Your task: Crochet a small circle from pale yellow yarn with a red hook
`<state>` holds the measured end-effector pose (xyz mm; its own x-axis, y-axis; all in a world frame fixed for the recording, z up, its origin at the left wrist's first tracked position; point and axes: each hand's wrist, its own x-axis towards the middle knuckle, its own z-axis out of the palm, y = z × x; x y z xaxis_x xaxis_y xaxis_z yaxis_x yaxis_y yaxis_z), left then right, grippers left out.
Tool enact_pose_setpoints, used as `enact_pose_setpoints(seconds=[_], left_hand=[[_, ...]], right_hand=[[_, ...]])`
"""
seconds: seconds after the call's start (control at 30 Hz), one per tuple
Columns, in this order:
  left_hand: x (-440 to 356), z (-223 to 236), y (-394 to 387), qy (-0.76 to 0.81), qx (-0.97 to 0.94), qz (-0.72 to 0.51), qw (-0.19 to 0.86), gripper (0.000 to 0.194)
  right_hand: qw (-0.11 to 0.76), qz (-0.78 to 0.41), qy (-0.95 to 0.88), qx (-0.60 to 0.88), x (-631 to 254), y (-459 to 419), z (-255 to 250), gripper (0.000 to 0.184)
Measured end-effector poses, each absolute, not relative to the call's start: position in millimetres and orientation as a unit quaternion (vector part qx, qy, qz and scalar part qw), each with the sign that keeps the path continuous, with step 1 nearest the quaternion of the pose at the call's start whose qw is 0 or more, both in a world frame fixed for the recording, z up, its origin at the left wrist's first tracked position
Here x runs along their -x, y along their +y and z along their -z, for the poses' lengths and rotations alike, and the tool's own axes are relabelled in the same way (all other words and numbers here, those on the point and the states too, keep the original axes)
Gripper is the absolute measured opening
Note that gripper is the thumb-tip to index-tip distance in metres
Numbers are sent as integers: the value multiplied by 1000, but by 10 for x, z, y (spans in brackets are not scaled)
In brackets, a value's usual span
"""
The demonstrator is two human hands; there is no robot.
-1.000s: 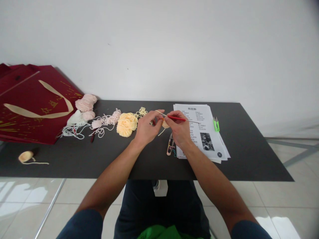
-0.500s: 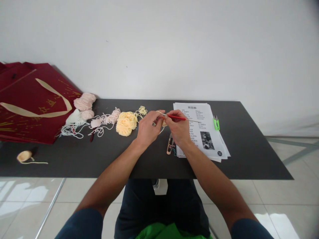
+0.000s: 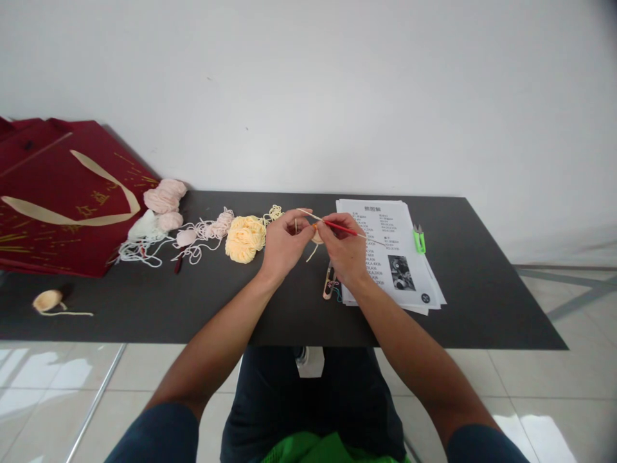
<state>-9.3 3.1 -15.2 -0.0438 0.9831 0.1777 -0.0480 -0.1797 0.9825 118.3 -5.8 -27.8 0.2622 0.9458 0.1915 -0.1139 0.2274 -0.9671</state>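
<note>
My right hand (image 3: 346,247) is closed around a crochet hook with a red handle (image 3: 341,227); a thin shaft sticks out past it over the papers. My left hand (image 3: 285,243) pinches a small pale yellow crochet piece (image 3: 317,237), mostly hidden between the fingertips of both hands. A spot of orange shows where the fingertips meet. From the piece a short yarn tail (image 3: 311,254) hangs down. A pale strand runs above the left fingers toward the hook. Left of my left hand lies a yellow yarn ball (image 3: 245,239).
Printed sheets (image 3: 385,270) lie right of my hands, with green thread snips (image 3: 419,239) on their edge. Small scissors (image 3: 328,283) rest beside the sheets. Pink and white yarn (image 3: 164,196) sits by a red bag (image 3: 62,199). A small crocheted cup (image 3: 47,300) lies at the table's left.
My left hand's fingers have opened out a little and shifted slightly left. The yarn tail below the piece shows more. My right hand stays nearly in place with the hook.
</note>
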Motion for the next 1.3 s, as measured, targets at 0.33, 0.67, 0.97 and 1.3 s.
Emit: enact_pose_setpoints(seconds=[0.33,0.67,0.97,1.3], left_hand=[[101,147,75,447,-468,-607,461,26],[78,98,78,445,-416,-604,513,22],[111,53,61,407,-396,-590,573,27],[242,7,98,357,-353,-518,692,42]], right_hand=[[633,-473,-455,411,-1233,-35,276,24],[632,-468,-457,416,-1236,-50,265,19],[652,-495,-424,387,-1226,-21,293,23],[658,-476,-436,388,-1237,1,318,17]])
